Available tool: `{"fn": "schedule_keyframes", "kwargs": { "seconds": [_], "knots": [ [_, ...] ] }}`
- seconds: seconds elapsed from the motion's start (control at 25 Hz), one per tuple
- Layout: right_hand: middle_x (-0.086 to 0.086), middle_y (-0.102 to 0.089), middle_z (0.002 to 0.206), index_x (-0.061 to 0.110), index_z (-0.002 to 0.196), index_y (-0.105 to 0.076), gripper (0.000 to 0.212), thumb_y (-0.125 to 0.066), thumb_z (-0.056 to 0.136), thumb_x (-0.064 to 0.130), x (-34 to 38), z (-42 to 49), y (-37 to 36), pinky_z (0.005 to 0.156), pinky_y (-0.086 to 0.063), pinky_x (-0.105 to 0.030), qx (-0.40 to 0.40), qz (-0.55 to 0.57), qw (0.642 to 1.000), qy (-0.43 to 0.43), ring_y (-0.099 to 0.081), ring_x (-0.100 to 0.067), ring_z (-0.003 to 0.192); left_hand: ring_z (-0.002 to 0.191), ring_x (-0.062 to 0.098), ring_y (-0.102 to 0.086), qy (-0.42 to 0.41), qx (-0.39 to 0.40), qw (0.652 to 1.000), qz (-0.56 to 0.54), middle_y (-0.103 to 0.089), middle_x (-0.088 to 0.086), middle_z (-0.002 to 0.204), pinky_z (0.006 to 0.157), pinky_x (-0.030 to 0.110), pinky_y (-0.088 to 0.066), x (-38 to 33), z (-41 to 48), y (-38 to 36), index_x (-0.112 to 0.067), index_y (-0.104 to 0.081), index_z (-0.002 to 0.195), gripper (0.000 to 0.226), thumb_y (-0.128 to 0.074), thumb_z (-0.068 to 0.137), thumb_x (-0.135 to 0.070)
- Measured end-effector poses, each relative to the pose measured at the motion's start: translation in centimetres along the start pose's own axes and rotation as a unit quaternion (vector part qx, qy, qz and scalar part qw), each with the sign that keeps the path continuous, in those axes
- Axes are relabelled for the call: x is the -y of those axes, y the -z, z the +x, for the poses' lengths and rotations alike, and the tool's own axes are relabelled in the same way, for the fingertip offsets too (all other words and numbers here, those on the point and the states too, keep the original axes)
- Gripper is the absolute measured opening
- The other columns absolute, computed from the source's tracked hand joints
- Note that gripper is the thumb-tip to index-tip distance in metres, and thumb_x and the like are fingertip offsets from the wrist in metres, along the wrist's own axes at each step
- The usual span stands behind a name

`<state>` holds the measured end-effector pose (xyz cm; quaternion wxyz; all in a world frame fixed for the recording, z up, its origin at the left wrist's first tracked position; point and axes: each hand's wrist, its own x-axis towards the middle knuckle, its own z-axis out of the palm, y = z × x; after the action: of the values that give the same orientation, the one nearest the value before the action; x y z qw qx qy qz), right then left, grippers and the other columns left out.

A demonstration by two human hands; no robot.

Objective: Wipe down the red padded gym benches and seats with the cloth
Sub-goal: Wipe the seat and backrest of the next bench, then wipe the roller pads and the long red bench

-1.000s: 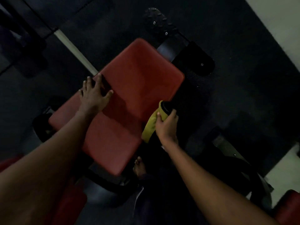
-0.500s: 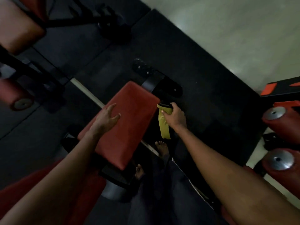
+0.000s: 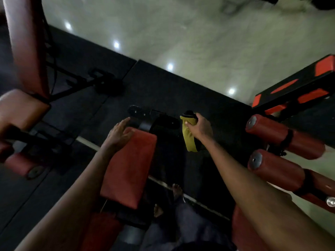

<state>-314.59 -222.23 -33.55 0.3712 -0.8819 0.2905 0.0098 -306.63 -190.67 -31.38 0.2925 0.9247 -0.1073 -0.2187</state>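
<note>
Left hand [image 3: 118,134] flat, fingers straight, on rectangular red padded vinyl seat [image 3: 129,169], right hand [image 3: 200,126] beside seat, gripping limp yellow cloth [image 3: 189,136]

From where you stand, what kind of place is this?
Most likely a gym: a red padded seat on a black frame, red foam rollers on a machine, and dark rubber mats over a pale floor.
</note>
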Motion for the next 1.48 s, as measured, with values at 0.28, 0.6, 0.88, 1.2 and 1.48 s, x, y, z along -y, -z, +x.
{"fn": "schedule_keyframes", "kwargs": {
  "seconds": [0.28,0.6,0.88,1.2,1.48],
  "knots": [
    [-0.009,-0.067,0.121,0.015,0.129,-0.060,0.051,-0.075,0.086,0.039,-4.2,0.3,8.2,0.081,-0.049,-0.029,-0.057,0.043,0.997,-0.042,-0.064,-0.028,0.111,0.143,0.029,-0.039,-0.052,0.025,0.998,0.007,-0.043,0.011,0.154,0.115,0.041,-0.033,-9.1,2.9,-2.8,-0.020,-0.034,0.155,0.067,-0.064,0.095,-0.025],
    [-0.008,-0.067,0.123,0.019,0.133,-0.058,0.052,-0.075,0.086,0.038,-13.2,-1.9,17.6,0.089,-0.051,-0.034,-0.164,0.048,0.974,-0.145,-0.063,-0.028,0.114,0.138,0.033,-0.043,-0.149,0.110,0.983,0.014,-0.045,0.016,0.151,0.113,0.041,-0.035,-21.0,8.3,-10.8,-0.026,-0.034,0.155,0.066,-0.064,0.096,-0.028],
    [-0.012,-0.064,0.127,0.017,0.137,-0.055,0.056,-0.073,0.088,0.036,-18.4,-1.7,22.7,0.092,-0.048,-0.038,-0.231,0.049,0.936,-0.260,-0.060,-0.034,0.117,0.141,0.033,-0.039,-0.226,0.234,0.944,0.050,-0.042,0.015,0.153,0.114,0.044,-0.036,-29.1,12.8,-17.0,-0.026,-0.031,0.156,0.068,-0.063,0.097,-0.029],
    [-0.010,-0.064,0.120,0.019,0.134,-0.053,0.051,-0.070,0.088,0.035,-23.8,-0.5,24.0,0.083,-0.048,-0.033,-0.257,0.081,0.900,-0.342,-0.063,-0.032,0.109,0.140,0.030,-0.040,-0.263,0.337,0.900,0.090,-0.040,0.017,0.153,0.113,0.033,-0.030,-38.1,17.8,-24.7,-0.017,-0.030,0.156,0.069,-0.063,0.097,-0.026],
    [-0.009,-0.058,0.129,0.020,0.144,-0.047,0.061,-0.071,0.089,0.030,-29.8,7.3,27.2,0.096,-0.051,-0.041,-0.209,0.081,0.907,-0.356,-0.059,-0.032,0.118,0.140,0.030,-0.040,-0.317,0.352,0.868,0.149,-0.040,0.019,0.152,0.114,0.035,-0.032,-45.0,24.0,-32.2,-0.021,-0.029,0.157,0.073,-0.066,0.094,-0.022]
  ]
}}
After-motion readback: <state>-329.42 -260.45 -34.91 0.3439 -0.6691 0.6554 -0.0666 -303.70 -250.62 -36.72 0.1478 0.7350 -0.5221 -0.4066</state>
